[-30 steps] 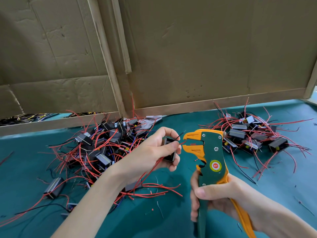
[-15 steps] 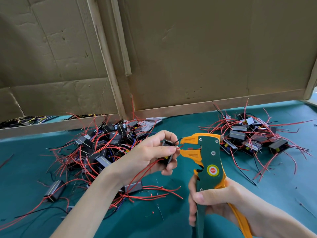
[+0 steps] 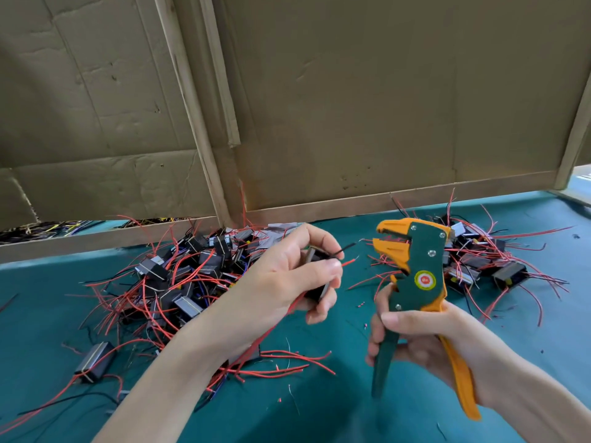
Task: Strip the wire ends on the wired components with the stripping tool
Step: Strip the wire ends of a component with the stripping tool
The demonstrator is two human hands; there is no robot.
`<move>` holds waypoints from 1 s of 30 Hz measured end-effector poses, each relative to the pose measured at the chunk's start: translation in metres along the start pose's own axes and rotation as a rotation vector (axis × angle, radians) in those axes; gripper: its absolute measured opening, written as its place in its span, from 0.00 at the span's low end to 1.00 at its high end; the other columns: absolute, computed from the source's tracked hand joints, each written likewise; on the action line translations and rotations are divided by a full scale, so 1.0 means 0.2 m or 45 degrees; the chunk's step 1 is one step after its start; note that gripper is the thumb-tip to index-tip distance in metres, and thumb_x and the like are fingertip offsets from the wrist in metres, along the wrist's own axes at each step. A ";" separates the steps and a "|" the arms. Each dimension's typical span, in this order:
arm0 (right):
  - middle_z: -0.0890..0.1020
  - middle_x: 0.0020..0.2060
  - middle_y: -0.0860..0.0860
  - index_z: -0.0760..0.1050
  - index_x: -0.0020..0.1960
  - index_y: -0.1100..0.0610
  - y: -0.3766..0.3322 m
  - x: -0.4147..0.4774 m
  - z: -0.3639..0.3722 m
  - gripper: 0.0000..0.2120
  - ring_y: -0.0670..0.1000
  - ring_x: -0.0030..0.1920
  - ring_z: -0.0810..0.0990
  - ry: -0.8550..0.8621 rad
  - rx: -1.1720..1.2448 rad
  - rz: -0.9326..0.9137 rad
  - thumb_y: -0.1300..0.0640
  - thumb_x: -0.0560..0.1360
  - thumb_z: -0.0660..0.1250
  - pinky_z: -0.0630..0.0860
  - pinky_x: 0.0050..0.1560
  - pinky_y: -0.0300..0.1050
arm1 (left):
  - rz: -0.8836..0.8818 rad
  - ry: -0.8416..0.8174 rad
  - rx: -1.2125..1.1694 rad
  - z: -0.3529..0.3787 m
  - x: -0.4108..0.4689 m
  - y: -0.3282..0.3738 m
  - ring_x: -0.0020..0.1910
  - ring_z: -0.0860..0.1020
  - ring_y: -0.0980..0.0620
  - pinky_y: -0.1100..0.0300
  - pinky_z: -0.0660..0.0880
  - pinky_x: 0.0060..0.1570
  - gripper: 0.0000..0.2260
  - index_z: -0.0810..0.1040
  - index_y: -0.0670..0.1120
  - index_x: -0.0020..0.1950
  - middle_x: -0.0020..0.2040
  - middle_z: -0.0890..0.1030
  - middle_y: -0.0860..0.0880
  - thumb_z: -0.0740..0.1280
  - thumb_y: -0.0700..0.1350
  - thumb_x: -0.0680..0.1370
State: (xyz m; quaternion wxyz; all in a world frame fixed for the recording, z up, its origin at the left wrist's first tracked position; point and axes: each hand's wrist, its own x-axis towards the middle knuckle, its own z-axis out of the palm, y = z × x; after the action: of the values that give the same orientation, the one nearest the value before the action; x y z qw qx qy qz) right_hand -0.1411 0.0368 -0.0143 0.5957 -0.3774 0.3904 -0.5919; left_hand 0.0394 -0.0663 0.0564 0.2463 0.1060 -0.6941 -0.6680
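The left hand (image 3: 287,276) has drawn its small black part (image 3: 315,292) back from the stripping tool (image 3: 419,266), so the wire ends (image 3: 348,262) now sit just clear of the spread jaws, their tips seemingly bare. Its grip pinches the part, and the right hand (image 3: 425,340) wraps the tool's handles. With a big heap (image 3: 192,266) on the left and a smaller heap (image 3: 479,260) on the right, both loose on the desk (image 3: 351,410) and in no bin, much looks left to do.

Left hand (image 3: 283,282) and right hand (image 3: 425,335) raised, fingers curled, gripping.
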 end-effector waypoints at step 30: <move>0.80 0.32 0.59 0.75 0.39 0.60 0.01 -0.06 0.06 0.07 0.58 0.35 0.80 -0.393 -0.260 0.252 0.60 0.69 0.73 0.79 0.41 0.50 | -0.472 -0.170 -0.273 -0.14 0.02 -0.10 0.25 0.71 0.51 0.64 0.67 0.24 0.09 0.66 0.43 0.49 0.35 0.79 0.42 0.63 0.36 0.73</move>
State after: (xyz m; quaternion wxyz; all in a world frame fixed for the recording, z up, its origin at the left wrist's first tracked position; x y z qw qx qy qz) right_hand -0.1286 0.0490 -0.0106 0.6624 -0.4818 0.3875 -0.4230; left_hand 0.0459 -0.0950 0.0370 0.0827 0.1604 -0.6027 -0.7773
